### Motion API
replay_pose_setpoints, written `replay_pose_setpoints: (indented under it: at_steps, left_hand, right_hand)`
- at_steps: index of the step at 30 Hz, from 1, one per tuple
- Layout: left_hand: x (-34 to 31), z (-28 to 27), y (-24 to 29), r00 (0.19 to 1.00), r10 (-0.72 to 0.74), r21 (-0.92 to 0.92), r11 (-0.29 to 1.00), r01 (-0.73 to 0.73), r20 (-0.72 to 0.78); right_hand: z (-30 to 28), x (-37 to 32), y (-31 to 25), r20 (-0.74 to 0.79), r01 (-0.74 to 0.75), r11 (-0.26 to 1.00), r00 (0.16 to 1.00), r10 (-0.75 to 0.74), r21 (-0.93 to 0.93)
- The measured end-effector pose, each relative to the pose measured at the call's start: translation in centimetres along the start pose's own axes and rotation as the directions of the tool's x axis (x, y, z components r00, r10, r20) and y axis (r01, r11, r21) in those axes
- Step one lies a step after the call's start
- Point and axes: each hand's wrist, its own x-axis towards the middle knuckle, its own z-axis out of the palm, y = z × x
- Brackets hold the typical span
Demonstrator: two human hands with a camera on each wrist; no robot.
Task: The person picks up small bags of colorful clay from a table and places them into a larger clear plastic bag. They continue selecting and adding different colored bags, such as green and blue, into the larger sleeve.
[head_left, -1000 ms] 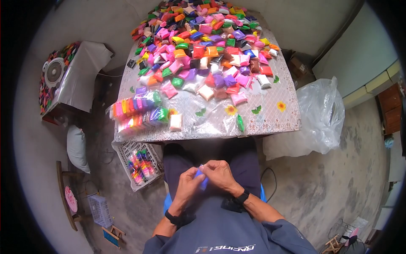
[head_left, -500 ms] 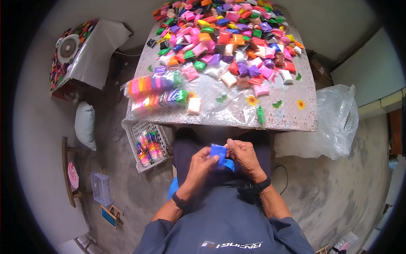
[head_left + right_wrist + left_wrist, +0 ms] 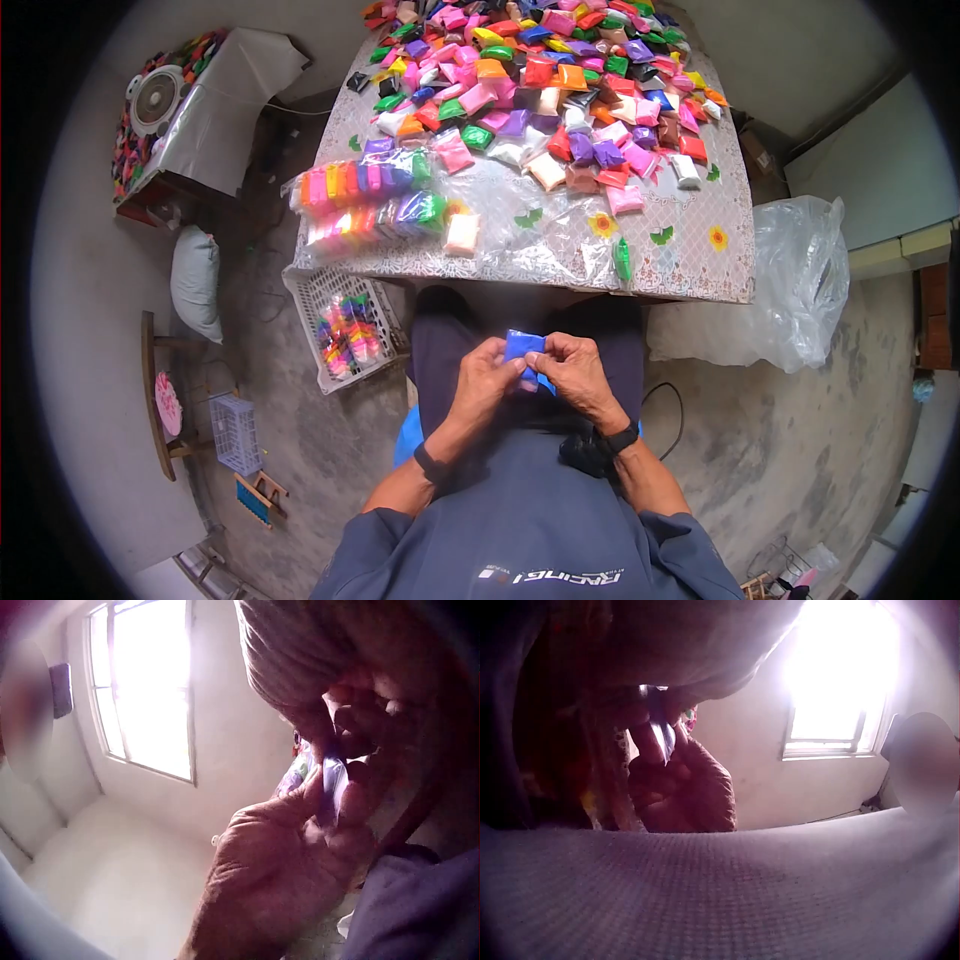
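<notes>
A small blue packet [image 3: 523, 346] in clear film is held between both hands above the lap in the head view. My left hand [image 3: 487, 378] pinches its left side between thumb and fingers. On its right side my right hand [image 3: 574, 372] grips the edge, the thumb lying over the packet's face. Both wrist views show the packet [image 3: 334, 784] as a pale bluish strip between the fingertips; most of it is hidden by the hands there. On the table [image 3: 690, 262] in front lies a heap of similar coloured packets [image 3: 540, 72].
Clear bags of packets in rows [image 3: 365, 205] lie at the table's left front, beside a cream packet [image 3: 462, 234]. A green packet [image 3: 623, 260] lies near the front edge. A white crate [image 3: 308, 300] holding bagged packets stands below left; a large clear plastic bag [image 3: 790, 290] hangs at right.
Both hands have come up and forward with the blue packet. The right hand has closed in from beside the packet onto its right part. The head view has shifted.
</notes>
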Motion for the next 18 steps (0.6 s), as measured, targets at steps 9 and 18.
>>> replay_pose_setpoints:
  at_steps: [9, 18]
  left_hand:
    - [0.0, -0.4, -0.6, 0.998, 0.048, -0.094, 0.994, -0.052, -0.043]
    - [0.1, -1.3, -0.9, 0.996, -0.054, -0.158, 0.987, 0.042, -0.068]
  right_hand:
    - [0.3, -1.0, -1.1, 0.045, 0.019, 1.000, 0.999, -0.019, 0.011]
    - [1.0, -1.7, -0.9, 0.063, -0.038, 0.999, 0.997, 0.040, -0.031]
